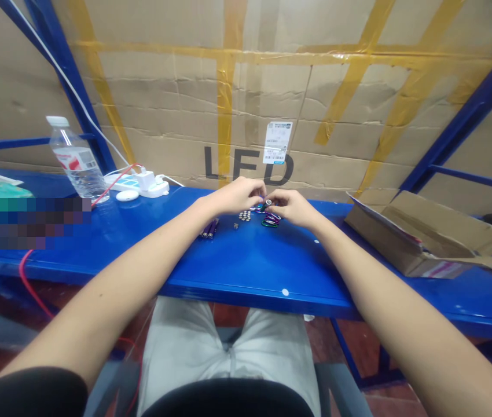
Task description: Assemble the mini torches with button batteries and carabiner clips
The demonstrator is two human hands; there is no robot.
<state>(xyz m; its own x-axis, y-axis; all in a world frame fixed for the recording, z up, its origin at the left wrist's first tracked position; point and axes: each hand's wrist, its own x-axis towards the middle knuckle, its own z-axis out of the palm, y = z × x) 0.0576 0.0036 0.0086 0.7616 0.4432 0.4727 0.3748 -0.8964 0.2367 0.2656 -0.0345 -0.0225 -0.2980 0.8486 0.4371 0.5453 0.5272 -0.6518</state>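
Note:
My right hand (292,205) pinches a small dark tube (267,205) with a silver ring at its open end. Close beside it is my left hand (243,195), its fingers bent together at the tube's other side; whatever they grip is too small to make out. Beneath the hands lie several coloured carabiner clips (271,221), purple and green among them. Left of the clips, small silver metal pieces (245,215) stand in a tight group, with one piece (236,226) apart. Several dark purple tubes (209,230) lie side by side near my left forearm.
An open cardboard box (402,243) sits on the blue table (254,266) at right. At left stand a water bottle (79,165), a white power strip (153,185) with cables and a round white object (127,196). A taped cardboard wall (176,116) rises behind.

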